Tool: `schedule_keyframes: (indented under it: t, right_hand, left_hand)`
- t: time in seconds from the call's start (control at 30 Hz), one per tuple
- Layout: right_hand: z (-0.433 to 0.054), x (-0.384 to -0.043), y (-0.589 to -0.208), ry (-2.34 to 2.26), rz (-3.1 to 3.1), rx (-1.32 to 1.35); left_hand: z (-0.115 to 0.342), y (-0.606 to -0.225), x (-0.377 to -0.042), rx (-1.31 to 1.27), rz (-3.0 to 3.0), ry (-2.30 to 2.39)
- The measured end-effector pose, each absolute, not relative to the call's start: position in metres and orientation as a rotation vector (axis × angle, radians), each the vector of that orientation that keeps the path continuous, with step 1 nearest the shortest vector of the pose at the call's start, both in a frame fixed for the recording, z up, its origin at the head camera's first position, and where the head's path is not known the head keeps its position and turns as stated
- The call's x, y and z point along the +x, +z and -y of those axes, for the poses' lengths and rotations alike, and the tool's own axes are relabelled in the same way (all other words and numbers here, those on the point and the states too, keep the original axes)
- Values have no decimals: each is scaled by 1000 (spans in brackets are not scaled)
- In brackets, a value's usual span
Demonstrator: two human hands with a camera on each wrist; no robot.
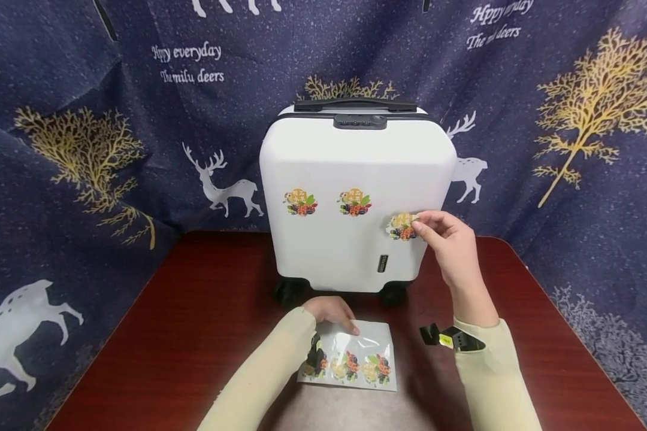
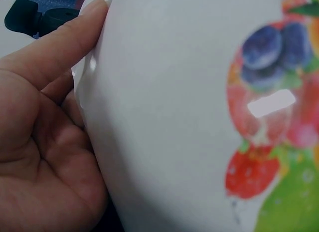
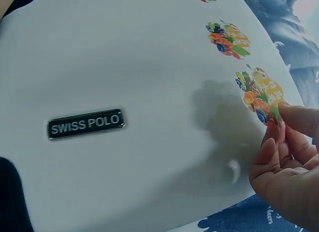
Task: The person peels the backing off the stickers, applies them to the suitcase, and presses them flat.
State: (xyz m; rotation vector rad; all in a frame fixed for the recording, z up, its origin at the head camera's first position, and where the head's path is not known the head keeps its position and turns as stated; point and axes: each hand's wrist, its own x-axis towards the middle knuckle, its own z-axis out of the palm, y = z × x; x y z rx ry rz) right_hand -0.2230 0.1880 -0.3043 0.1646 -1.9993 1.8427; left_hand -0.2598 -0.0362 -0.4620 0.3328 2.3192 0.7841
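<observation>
A fruit sticker is pinched at its edge between the thumb and fingers of my right hand, close in front of the white suitcase. In the right wrist view the same hand casts a shadow across the suitcase shell. Two similar stickers, a left one and a middle one, lie flat on the suitcase front. Below, my left hand grips the upper edge of a white sticker sheet, its thumb over the sheet's face. Fruit prints show on the sheet's lower part.
The suitcase stands on dark wheels on a red-brown table. A small name badge sits low on its front, and a black handle runs across the top. A blue deer-patterned cloth hangs behind.
</observation>
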Motion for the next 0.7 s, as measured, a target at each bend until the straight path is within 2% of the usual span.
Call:
schedule_keyframes:
  t: [0.7]
  right_hand:
    - [-186,-232,-286,1958,1741,131]
  left_hand:
    - [36,-463,-262,325,-2310,796]
